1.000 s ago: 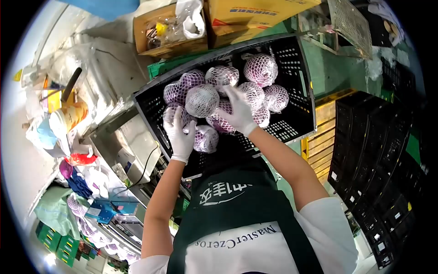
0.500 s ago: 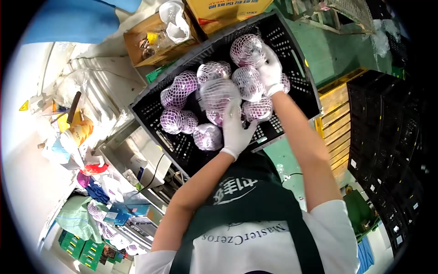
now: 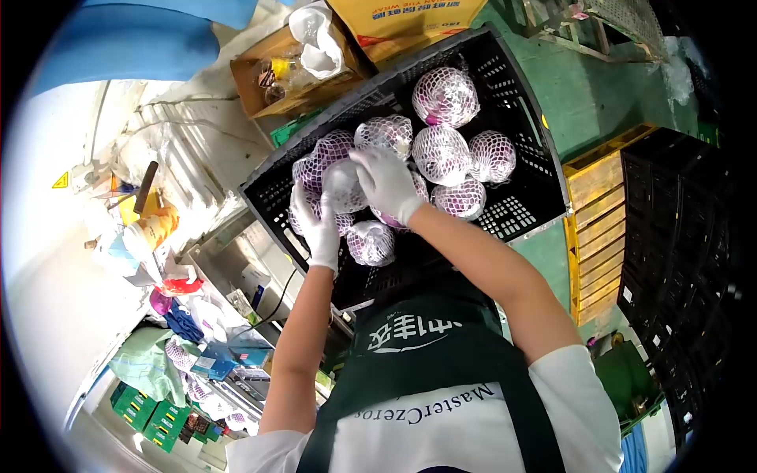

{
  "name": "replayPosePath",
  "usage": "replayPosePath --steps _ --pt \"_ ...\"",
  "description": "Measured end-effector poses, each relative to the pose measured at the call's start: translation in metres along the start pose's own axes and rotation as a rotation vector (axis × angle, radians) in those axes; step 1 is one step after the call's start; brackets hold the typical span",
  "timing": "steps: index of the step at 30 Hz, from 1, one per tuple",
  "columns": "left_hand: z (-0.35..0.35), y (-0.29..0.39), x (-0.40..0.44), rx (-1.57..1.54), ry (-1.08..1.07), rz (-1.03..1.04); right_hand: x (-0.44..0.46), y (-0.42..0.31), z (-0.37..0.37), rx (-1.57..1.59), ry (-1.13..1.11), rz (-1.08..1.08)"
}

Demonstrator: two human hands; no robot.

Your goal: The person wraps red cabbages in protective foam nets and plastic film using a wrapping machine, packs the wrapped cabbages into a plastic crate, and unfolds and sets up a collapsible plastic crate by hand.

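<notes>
A black crate (image 3: 512,225) holds several round purple-and-white balls in foam nets; what is inside the nets I cannot make out. One ball, the film-wrapped ball (image 3: 344,188), is between my two white-gloved hands at the crate's left half. My left hand (image 3: 317,232) presses its near-left side with fingers pointing up. From the right, my right hand (image 3: 386,180) reaches over with its fingertips on the ball's upper side. A netted ball (image 3: 445,96) lies at the far right, with another netted ball (image 3: 441,155) below it and a netted ball (image 3: 493,156) beside that.
An open cardboard box (image 3: 303,91) with plastic and white items stands behind the crate, beside a yellow carton (image 3: 406,27). On the right are a wooden pallet (image 3: 601,229) and stacked black crates (image 3: 670,252). A cluttered workbench (image 3: 229,268) lies to the left.
My right hand has left the far-right ball and moved left to the film-wrapped ball. That ball and my left hand have shifted left in the crate.
</notes>
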State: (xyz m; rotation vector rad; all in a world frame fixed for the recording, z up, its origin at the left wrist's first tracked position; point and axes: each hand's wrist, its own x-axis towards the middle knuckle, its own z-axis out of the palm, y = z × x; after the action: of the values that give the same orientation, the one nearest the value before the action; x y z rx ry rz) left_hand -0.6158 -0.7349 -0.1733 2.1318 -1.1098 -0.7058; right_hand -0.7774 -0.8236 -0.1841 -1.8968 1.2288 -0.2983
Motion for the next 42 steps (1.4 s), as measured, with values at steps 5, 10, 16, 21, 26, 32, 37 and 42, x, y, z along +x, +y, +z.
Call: replayPosePath --steps 5,10,16,21,26,32,37,42 --pt "0.035 -0.001 -0.024 0.311 -0.213 0.22 0.034 0.053 -0.054 -0.423 -0.26 0.001" --pt "0.015 -0.05 -0.001 0.017 -0.3 0.116 0.021 0.111 -0.071 -0.216 0.04 0.069" --pt "-0.088 -0.04 -0.037 0.258 0.204 -0.15 -0.067 0.123 -0.162 -0.375 0.721 -0.015" --pt "-0.079 -0.119 -0.055 -0.082 0.044 -0.493 -0.081 0.142 -0.17 -0.157 0.512 0.575" --pt "-0.079 -0.127 -0.033 -0.18 0.023 -0.771 -0.054 0.159 -0.183 -0.062 0.314 0.756" --pt "-0.068 -0.025 -0.038 -0.43 -0.033 -0.802 -0.094 0.173 -0.193 0.196 0.309 0.751" --pt "-0.028 0.076 -0.068 -0.398 -0.12 -0.769 -0.209 0.19 -0.257 0.48 0.176 0.725" --pt "0.048 0.214 -0.113 -0.366 -0.283 -0.689 -0.323 0.294 -0.318 0.467 0.361 0.689"
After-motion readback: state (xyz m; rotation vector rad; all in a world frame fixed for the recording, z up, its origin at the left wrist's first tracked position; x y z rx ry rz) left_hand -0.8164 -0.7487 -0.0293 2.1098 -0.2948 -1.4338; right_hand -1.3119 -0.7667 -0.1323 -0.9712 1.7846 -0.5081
